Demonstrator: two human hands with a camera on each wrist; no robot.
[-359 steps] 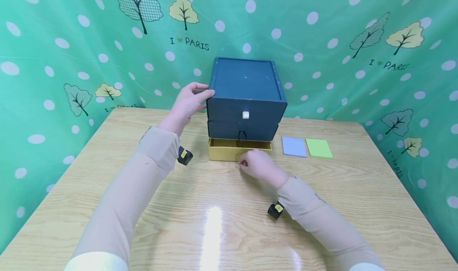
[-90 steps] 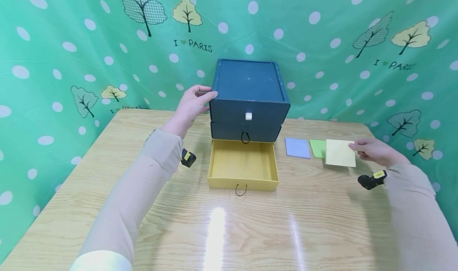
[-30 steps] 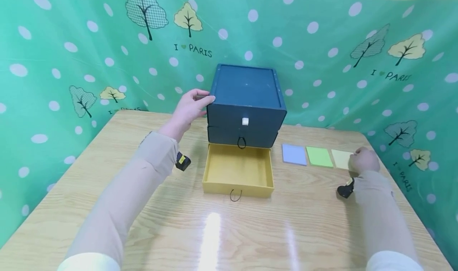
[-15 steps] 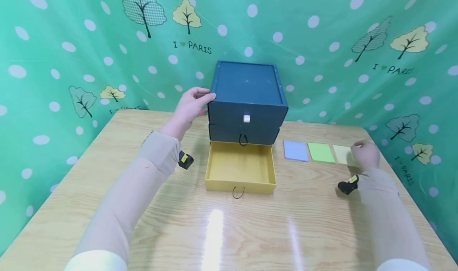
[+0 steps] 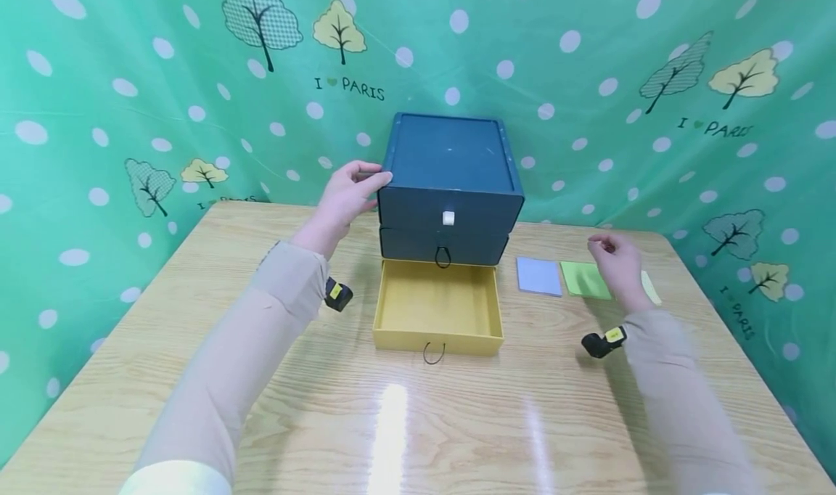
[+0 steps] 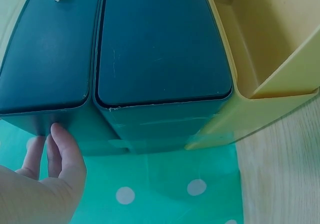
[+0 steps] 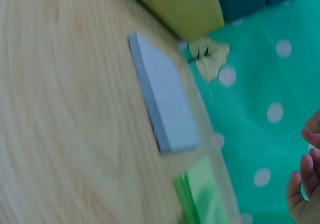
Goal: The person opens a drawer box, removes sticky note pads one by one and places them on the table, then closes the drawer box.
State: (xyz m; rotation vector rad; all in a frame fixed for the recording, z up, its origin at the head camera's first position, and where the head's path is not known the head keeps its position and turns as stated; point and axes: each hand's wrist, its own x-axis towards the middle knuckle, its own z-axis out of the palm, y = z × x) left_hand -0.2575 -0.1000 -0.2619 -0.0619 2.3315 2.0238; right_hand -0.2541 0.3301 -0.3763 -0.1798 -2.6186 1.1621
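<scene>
My left hand (image 5: 344, 199) touches the left side of the dark blue drawer unit (image 5: 451, 154) near its top front corner; in the left wrist view its fingers (image 6: 65, 146) rest against the side wall. Below, the yellow bottom drawer (image 5: 437, 303) is pulled out, with nothing seen inside. My right hand (image 5: 617, 266) hovers over the right part of the green sticky note pad (image 5: 581, 279), fingers loosely bent around nothing. To the left lies a blue sticky note pad (image 5: 538, 276). A pale yellow sticky note pad (image 5: 650, 288) is mostly hidden behind the right hand and wrist.
The drawer unit stands at the back of a wooden table (image 5: 496, 422), close to a green dotted curtain (image 5: 451, 52). A white knob (image 5: 448, 218) and a black loop pull (image 5: 443, 257) stick out from the upper drawers. Another loop (image 5: 434, 353) hangs on the yellow drawer.
Over the earlier frames the yellow drawer came further out and the right hand set the pale yellow pad beside the green one. Since then it has let go and moved left. The left hand stays put.
</scene>
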